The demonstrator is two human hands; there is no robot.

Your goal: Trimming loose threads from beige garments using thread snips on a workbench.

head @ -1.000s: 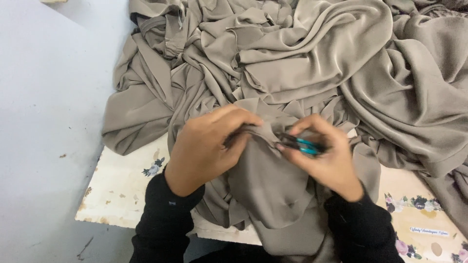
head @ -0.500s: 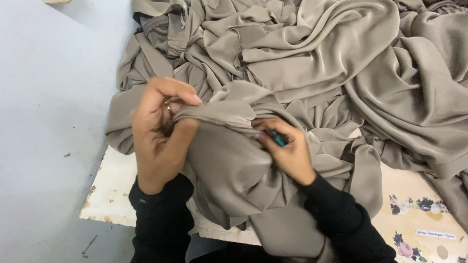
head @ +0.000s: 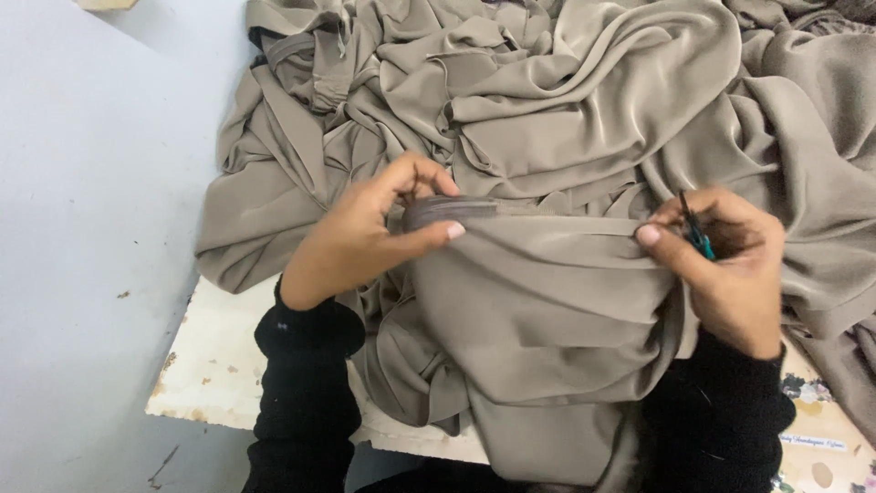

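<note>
Here, seen from above, two hands in black knit sleeves stretch a folded edge of taupe fabric (head: 547, 301) level across the middle of the view. The cloth is smooth and slightly glossy, and it drapes in soft, heavy folds. The left hand (head: 365, 242), at about 9 o'clock from the centre, pinches the edge between thumb and curled fingers, where a rounded, stitched hem rolls over the thumb. The right hand (head: 730, 265), at about 3 o'clock, grips the other end of the same edge with thumb pressed to forefinger. Tucked in that closed hand is a small pair of thread snips (head: 698, 233), thin dark blades with a teal handle, pointing up toward 12 o'clock.

Below the taut edge the fabric sags in a wide pouch toward 6 o'clock, between the forearms. More of the same cloth lies heaped in rumpled swirls from 10 o'clock round to 3 o'clock. It all rests on a cream tabletop (head: 219, 356) with chipped, worn edges and a floral print showing at 5 o'clock. A pale blue-grey floor (head: 91, 228) fills the side at 9 o'clock.
</note>
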